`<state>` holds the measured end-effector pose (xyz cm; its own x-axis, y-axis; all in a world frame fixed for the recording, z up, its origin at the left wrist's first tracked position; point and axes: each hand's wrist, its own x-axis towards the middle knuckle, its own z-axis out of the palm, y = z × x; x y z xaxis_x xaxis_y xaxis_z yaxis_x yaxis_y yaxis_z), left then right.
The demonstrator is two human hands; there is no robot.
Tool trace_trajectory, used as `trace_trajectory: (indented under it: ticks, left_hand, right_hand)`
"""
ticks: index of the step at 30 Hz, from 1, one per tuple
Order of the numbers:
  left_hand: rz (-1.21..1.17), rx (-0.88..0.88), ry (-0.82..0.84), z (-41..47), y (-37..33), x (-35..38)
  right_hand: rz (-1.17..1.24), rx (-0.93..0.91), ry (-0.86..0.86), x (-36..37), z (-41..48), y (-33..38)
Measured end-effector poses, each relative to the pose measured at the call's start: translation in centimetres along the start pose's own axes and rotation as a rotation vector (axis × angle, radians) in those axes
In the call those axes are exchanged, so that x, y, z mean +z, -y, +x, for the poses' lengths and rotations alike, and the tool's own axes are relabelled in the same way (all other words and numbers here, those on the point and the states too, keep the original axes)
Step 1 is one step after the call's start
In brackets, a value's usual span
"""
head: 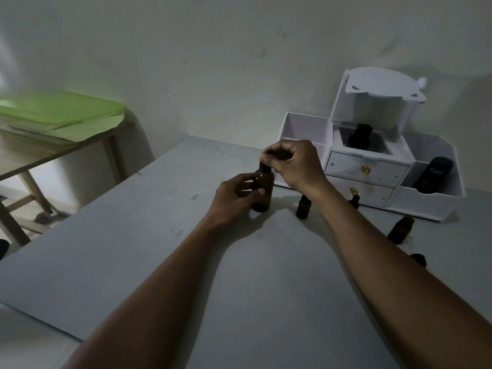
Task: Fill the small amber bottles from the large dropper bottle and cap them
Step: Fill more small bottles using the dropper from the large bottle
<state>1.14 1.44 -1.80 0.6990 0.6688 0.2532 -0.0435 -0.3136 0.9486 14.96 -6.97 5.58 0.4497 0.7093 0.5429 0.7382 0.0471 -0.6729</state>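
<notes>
Dim light falls on the grey table (pixel 165 235) filling the lower frame. At centre, your left hand (pixel 234 198) wraps the upright large dropper bottle (pixel 262 189) while your right hand (pixel 295 163) pinches its dropper cap (pixel 266 166). Small amber bottles (pixel 303 206) stand right of it, before the white organizer (pixel 372 166).

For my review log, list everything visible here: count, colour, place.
large dropper bottle: 1, amber, upright at table centre
small amber bottles: 3 seen, by the right forearm; one mostly hidden
dark cap: 1, near table's right edge
table: 1, grey
organiser: 1, white, table's far right
black bottles: 2, in organiser compartments
wooden table: 1, left, bearing green sheets
left hand: holds the large bottle's body
right hand: grips its dropper top
</notes>
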Motion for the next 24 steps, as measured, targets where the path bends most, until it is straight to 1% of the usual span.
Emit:
trace_trajectory:
  ticks: [8,17,24]
  left_hand:
    - [0.041,-0.003,0.004,0.0,0.0,0.1]
    - [0.032,0.002,0.000,-0.4,-0.2,0.1]
    - [0.064,0.001,-0.016,-0.5,-0.2,0.1]
  right_hand:
    - [-0.016,-0.007,-0.081,0.6,0.2,0.1]
    - [-0.044,0.000,-0.109,0.8,0.1,0.2]
    - [-0.011,-0.020,-0.126,-0.7,0.6,1.7]
